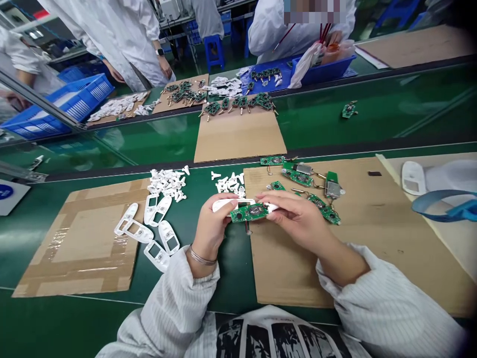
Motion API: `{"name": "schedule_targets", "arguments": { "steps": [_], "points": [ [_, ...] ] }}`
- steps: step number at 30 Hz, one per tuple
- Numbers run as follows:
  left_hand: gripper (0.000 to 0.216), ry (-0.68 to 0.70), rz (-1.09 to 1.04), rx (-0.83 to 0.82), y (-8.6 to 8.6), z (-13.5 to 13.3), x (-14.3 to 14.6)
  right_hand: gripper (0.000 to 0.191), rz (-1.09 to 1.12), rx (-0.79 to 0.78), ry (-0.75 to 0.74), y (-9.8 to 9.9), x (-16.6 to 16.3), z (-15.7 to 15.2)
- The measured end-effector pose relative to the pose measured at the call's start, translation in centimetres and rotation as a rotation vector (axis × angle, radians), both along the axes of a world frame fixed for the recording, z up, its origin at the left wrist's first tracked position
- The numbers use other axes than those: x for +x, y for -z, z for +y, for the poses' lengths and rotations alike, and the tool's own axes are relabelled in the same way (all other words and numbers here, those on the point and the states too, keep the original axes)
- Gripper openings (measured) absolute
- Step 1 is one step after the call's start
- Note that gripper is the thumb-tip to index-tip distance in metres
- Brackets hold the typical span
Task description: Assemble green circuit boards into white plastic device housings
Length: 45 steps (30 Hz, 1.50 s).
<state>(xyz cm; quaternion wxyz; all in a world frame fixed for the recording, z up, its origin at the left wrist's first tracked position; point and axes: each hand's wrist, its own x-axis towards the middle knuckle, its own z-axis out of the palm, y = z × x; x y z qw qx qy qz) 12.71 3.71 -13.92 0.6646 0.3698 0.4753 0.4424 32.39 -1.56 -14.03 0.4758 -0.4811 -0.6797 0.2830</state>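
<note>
I see the green board [248, 213] lengthwise between left hand [212, 221], grasping white shell [221, 204] behind, and right hand [300, 216] (pinching a white part [272, 207]).

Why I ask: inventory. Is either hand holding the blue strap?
No, the blue strap lies apart from the left hand and right hand.

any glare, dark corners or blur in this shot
Head view: bright glare on the packing tape of the left cardboard sheet, pale reflections across the green belt; head view: both right-hand corners fall dark; head view: the held circuit board looks fairly sharp, its finest markings too small to tell; head view: a pixelated block covers part of a co-worker.
</note>
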Motion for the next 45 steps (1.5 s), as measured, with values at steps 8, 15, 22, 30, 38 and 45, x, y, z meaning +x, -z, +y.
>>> {"name": "schedule_targets", "arguments": {
  "steps": [8, 15, 22, 30, 38, 45],
  "points": [
    [0.037, 0.128, -0.082, -0.093, 0.0, -0.4, -0.3, 0.023, -0.213, 0.133, 0.064, -0.1, 0.6, 0.2],
    [0.032, 0.2, 0.028, 0.038, 0.0, -1.1, -0.2, 0.025, -0.331, 0.159, 0.033, 0.5, -0.3, 0.3],
    [0.036, 0.426, 0.019, 0.092, 0.2, -0.8, -1.0, 0.03, -0.314, 0.162, -0.043, 0.2, 0.3, 0.2],
    [0.031, 0.722, -0.039, 0.054, -0.7, -1.1, -0.9, 0.036, -0.458, 0.192, -0.188, -0.6, 0.4, 0.0],
    [0.021, 0.728, 0.037, 0.239, -0.3, -1.9, -0.2, 0.029, -0.101, 0.021, -0.134, -0.9, 0.0, -0.3],
    [0.026, 0.502, 0.213, 0.905, 0.3, -2.8, 0.2, 0.012, 0.077, -0.01, -0.008, -1.6, -1.0, -1.2]
  ]
}}
